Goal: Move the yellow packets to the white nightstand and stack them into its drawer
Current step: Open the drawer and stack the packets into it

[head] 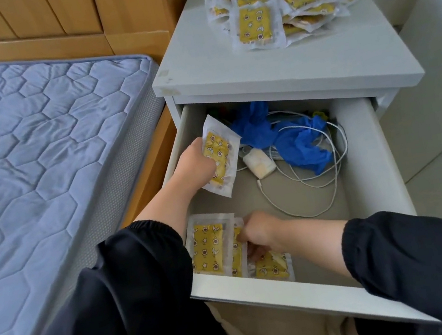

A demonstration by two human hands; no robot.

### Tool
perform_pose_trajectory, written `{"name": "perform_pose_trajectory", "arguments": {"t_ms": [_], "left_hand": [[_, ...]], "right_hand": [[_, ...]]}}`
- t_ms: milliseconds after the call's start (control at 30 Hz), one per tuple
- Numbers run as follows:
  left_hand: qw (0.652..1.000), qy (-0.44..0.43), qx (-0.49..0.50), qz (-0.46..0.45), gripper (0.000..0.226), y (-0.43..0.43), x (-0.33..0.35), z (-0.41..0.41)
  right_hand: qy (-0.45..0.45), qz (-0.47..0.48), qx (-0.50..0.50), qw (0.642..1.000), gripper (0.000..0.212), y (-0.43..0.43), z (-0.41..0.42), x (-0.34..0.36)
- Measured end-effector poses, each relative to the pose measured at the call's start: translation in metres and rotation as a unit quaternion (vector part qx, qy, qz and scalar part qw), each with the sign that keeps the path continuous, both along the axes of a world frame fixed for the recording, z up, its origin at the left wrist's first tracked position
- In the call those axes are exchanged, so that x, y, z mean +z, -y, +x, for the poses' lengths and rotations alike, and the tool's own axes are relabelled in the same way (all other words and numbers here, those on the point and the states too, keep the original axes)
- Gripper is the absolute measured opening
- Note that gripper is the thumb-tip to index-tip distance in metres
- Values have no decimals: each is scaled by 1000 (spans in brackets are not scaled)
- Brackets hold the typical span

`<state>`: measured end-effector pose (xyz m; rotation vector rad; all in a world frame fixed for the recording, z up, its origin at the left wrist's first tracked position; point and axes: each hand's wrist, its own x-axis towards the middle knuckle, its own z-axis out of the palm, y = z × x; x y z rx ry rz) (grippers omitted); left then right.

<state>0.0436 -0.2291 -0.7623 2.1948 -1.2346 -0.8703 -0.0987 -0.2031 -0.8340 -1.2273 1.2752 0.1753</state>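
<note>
Yellow, printed with small stars and moons inside a clear wrapper, the held packet sits in the left hand over the back-left part of the open drawer. The fingers are curled round its left long edge and it hangs tilted, its lower corner close to the drawer floor. At the front-left corner of the drawer lie more of the same. A flat packet rests against the left wall, and a tilted packet leans on its edge just beside it. A third packet lies flat to the right, against the drawer front. The right hand reaches in from the right, its thumb at the top of the tilted packet and its fingers curled down against that packet's right face, pinching it. The fingertips are partly hidden.

Behind these, the back of the drawer holds crumpled blue gloves, a small white charger block and a looped white cable. The drawer belongs to the white nightstand, and on the back right of its top is a loose pile of packets, overlapping one another. Both arms wear black sleeves gathered at the cuff. To the left stands a bed with a quilted blue mattress and a wooden headboard.
</note>
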Motion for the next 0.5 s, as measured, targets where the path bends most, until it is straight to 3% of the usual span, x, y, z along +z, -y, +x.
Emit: {"name": "perform_pose_trajectory", "arguments": {"t_ms": [100,233,400,500], "left_hand": [[1000,-16,10,-7,52,1,-2,1],[999,-35,26,-10,48,4,-5,1],[994,-94,60,-5,58,5,-7,2],[986,-144,79,3,55,3,-6,1]], "right_hand": [[-13,-57,27,998,21,1,4,2],[56,5,-12,998,6,-2,6,4],[92,112,19,989,22,5,-2,21],[45,93,37,994,21,19,-13,39]]}}
